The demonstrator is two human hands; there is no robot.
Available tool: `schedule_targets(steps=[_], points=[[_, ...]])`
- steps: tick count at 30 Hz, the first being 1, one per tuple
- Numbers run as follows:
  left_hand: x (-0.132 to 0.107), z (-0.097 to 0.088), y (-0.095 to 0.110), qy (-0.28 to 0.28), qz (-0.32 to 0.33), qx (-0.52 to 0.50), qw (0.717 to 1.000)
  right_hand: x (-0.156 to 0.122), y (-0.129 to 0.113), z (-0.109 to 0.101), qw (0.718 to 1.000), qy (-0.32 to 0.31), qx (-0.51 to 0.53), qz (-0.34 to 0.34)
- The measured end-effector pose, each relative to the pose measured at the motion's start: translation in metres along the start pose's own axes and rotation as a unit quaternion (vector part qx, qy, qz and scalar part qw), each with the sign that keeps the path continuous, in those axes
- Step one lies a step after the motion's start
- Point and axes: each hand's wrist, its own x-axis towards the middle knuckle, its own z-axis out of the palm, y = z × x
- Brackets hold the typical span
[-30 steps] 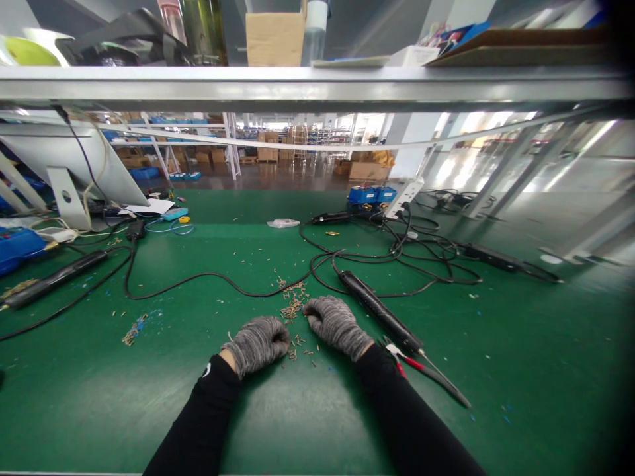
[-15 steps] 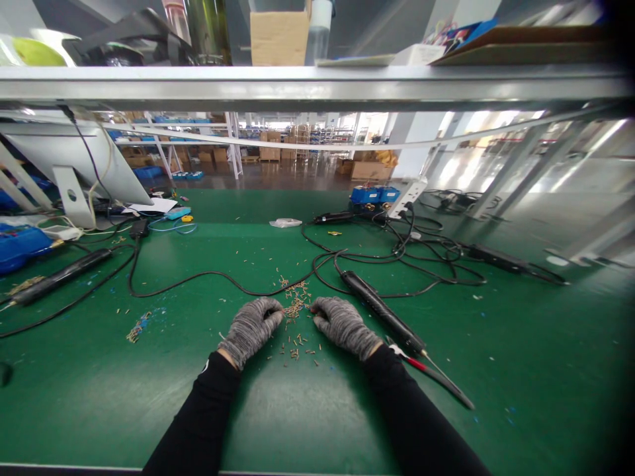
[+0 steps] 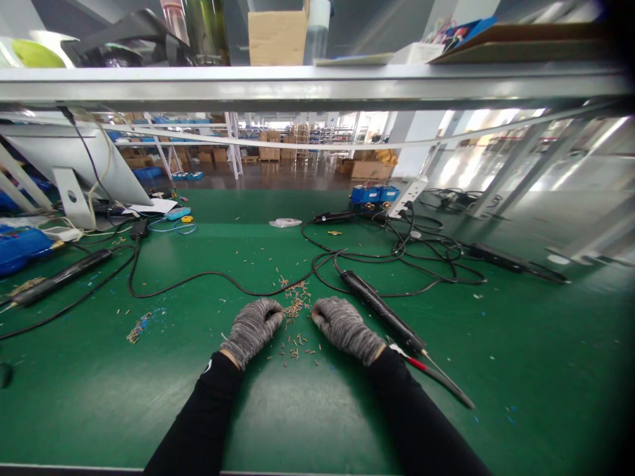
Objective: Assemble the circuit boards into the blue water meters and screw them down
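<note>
A loose scatter of small copper-coloured pieces [image 3: 296, 305] lies on the green tabletop [image 3: 278, 423] between my hands. At its left edge is my left hand [image 3: 253, 332] in a grey knit glove, with thumb and fingertips pinched together beside the pieces. My right hand [image 3: 344, 328], gloved the same way, rests at the right edge with its fingers curled in. What either hand pinches, if anything, is too small or hidden to make out. Close to my right wrist are a black-handled tool with a thin metal tip [image 3: 381, 311] and red-and-black-handled pliers [image 3: 431, 371].
Black cables [image 3: 397, 254] tangle at right around a white power strip [image 3: 407, 197] and blue blocks [image 3: 374, 194]. Another black-handled tool [image 3: 64, 274] and a monitor [image 3: 79, 165] stand at left. A small clump of pieces [image 3: 139, 327] lies left. A metal shelf [image 3: 317, 86] spans overhead.
My right hand has shifted very slightly and its fingers look more curled in. The left hand stays almost where it was beside the pieces.
</note>
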Motion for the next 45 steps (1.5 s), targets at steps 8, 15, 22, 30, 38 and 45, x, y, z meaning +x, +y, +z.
schedule_targets(steps=[8, 15, 22, 30, 38, 45], points=[[-0.002, 0.010, 0.012, -0.018, -0.016, 0.075, 0.997, -0.005, -0.017, -0.002, 0.995, -0.029, 0.076, -0.065], [-0.001, 0.014, 0.016, -0.021, -0.031, 0.137, 0.990, 0.010, -0.018, 0.006, 0.998, 0.018, 0.007, 0.058], [0.001, 0.012, 0.018, -0.035, -0.030, 0.159, 0.986, 0.012, -0.023, 0.007, 0.999, 0.002, -0.006, 0.054], [0.001, 0.009, 0.014, -0.019, -0.023, 0.147, 0.989, -0.003, -0.024, -0.001, 0.987, -0.047, 0.133, -0.073], [-0.004, -0.007, 0.019, -0.020, 0.039, 0.052, 0.998, 0.002, -0.018, 0.005, 0.990, 0.026, 0.136, -0.010], [-0.003, 0.008, 0.012, -0.017, 0.039, 0.085, 0.995, 0.007, -0.018, 0.011, 0.997, 0.038, 0.066, 0.027]])
